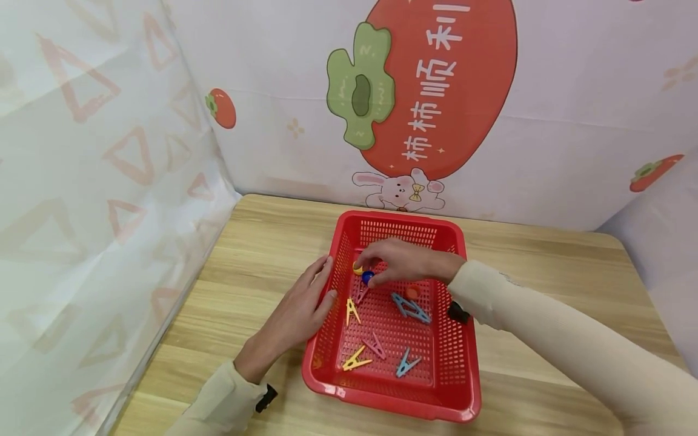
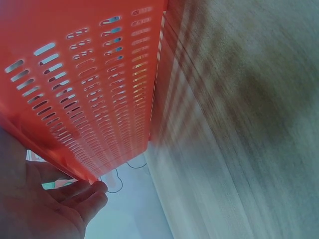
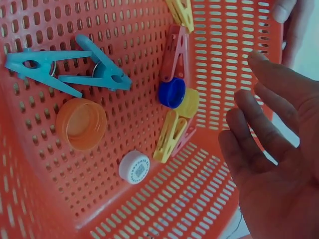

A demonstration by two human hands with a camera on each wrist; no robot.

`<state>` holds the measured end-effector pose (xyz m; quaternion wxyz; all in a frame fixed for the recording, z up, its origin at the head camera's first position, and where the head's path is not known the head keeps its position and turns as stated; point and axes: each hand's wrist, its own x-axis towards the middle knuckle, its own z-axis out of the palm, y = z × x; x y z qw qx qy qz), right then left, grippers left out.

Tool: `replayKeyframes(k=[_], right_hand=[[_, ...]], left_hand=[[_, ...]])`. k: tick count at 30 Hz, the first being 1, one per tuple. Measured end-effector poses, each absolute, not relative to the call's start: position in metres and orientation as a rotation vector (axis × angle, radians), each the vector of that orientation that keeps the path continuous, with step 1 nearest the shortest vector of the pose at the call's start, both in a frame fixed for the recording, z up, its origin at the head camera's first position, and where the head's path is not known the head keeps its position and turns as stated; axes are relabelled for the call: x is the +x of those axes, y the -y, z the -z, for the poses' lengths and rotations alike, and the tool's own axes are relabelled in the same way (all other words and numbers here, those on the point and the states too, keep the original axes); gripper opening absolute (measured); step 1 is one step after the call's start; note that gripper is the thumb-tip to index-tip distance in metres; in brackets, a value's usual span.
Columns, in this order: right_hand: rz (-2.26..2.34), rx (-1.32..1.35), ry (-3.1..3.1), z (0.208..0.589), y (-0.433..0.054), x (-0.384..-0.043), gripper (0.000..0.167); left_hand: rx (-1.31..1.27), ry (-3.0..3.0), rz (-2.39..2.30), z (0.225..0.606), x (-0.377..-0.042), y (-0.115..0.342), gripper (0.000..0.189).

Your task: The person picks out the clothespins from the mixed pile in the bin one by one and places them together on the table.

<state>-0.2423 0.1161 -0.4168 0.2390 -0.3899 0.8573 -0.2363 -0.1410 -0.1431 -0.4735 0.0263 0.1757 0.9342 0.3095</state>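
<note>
A red plastic basket with slotted walls stands on the table. My left hand holds its left rim, thumb over the edge and fingers along the outside. Inside the basket hovers my right hand, fingers loosely bent with nothing between them. Under it lie a blue bottle cap and a yellow bottle cap, touching or nearly so. Beside them are a pink clothespin and a yellow clothespin. An orange cap and a white cap also lie on the basket floor.
Blue clothespins lie right of centre in the basket. Near its front are a yellow clothespin, a pink clothespin and a light-blue clothespin. The wooden table meets a printed cloth backdrop behind.
</note>
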Motion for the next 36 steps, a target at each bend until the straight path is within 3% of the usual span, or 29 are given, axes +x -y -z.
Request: replayKeyframes(k=[28, 36], right_hand=[[0.347, -1.172, -2.262, 0.457, -0.09, -0.262, 0.035], [0.284, -1.316, -2.286, 0.48, -0.093, -0.27, 0.022]], left_hand=[[0.544, -2.882, -0.965, 0.473, -0.138, 0.143, 0.076], [0.553, -2.881, -0.971, 0.473, -0.14, 0.143, 0.076]])
